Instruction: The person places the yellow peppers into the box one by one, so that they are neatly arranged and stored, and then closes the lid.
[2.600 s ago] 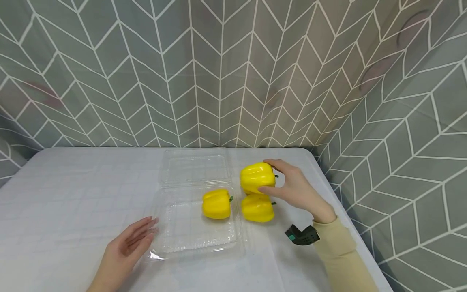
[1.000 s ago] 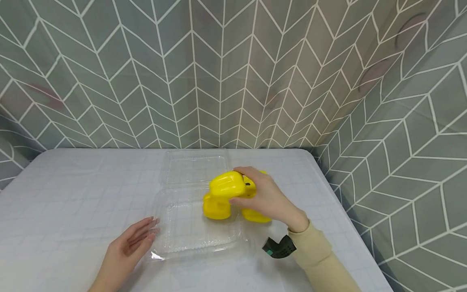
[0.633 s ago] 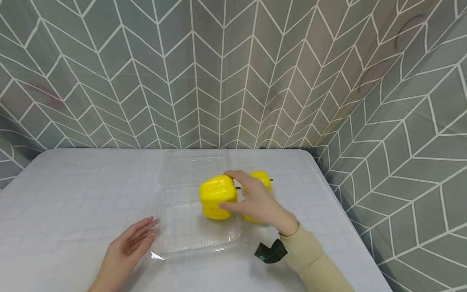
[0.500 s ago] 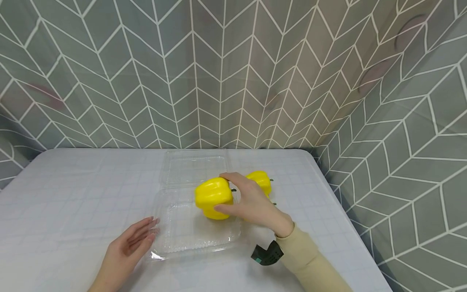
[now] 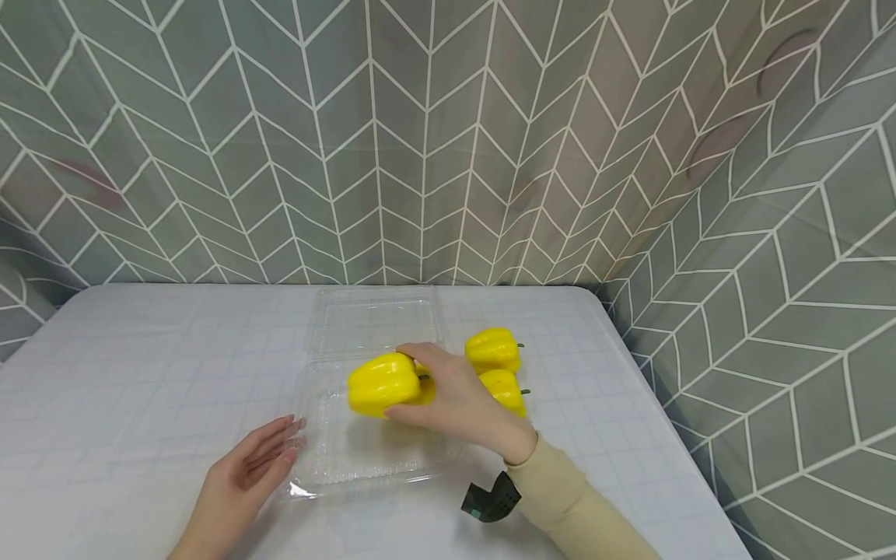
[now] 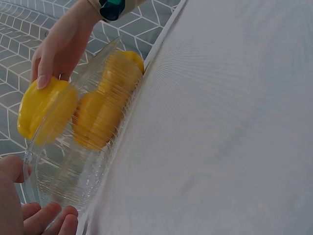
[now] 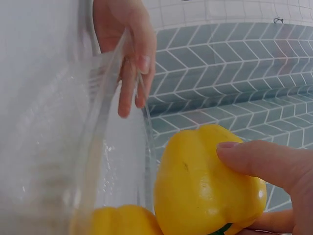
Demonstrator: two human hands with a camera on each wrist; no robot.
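My right hand [image 5: 455,397] grips a yellow bell pepper [image 5: 381,384] between thumb and fingers, its green stem toward the palm. It holds the pepper over the lower half of a clear plastic clamshell container [image 5: 336,467]. Behind the fingers, mostly hidden, a second pepper [image 5: 426,387] sits inside the container; the right wrist view shows part of this pepper [image 7: 124,221] below the held one. My left hand [image 5: 241,482] rests at the container's left edge with relaxed fingers. In the left wrist view its thumb [image 6: 17,169] touches the rim, and the fingertips are by the outer wall.
Two more yellow peppers, a far one [image 5: 493,350] and a nearer one [image 5: 505,391], lie just right of the container. The container's lid [image 5: 371,323] lies flat behind it. A white cloth covers the table [image 5: 140,373]; a patterned curtain [image 5: 420,140] hangs behind.
My right hand picked up a pepper from the group on the right and carried it left over the container, passing the one inside. The left hand has stayed at the container's edge.
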